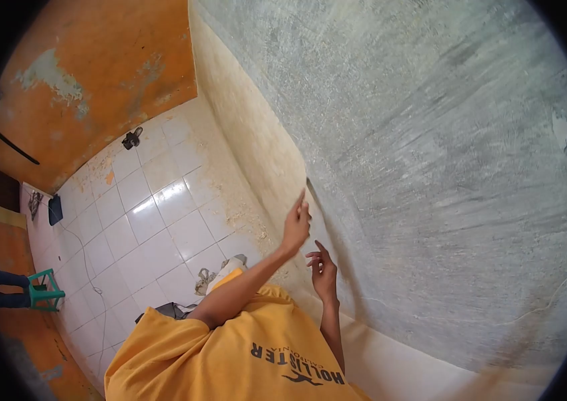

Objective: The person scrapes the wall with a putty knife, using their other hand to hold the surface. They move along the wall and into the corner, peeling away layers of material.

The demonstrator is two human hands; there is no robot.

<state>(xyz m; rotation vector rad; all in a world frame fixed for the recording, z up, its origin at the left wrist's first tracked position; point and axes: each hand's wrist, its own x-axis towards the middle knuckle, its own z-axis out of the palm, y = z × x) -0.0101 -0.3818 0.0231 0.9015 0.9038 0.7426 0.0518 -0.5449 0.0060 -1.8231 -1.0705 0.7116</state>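
Ahead of me, a cream, sheet-like covering (267,144) runs along the lower part of the grey wall (430,147). Its curved edge meets the grey surface, and a thin dark gap shows near my fingers. My left hand (297,226) reaches to this edge with the index finger stretched out and its tip right at the border; the other fingers are bent. Lower and to the right is my right hand (323,271), fingers apart and index finger raised, close in front of the covering. No object shows in either hand.
White floor tiles (180,234) carry crumbs and flakes along the wall's foot. An orange wall (116,67) with peeling patches stands at the left. A green stool (45,291) is beside someone's legs (6,287). A cable (86,257) trails over the floor; a small black object (132,138) lies farther back.
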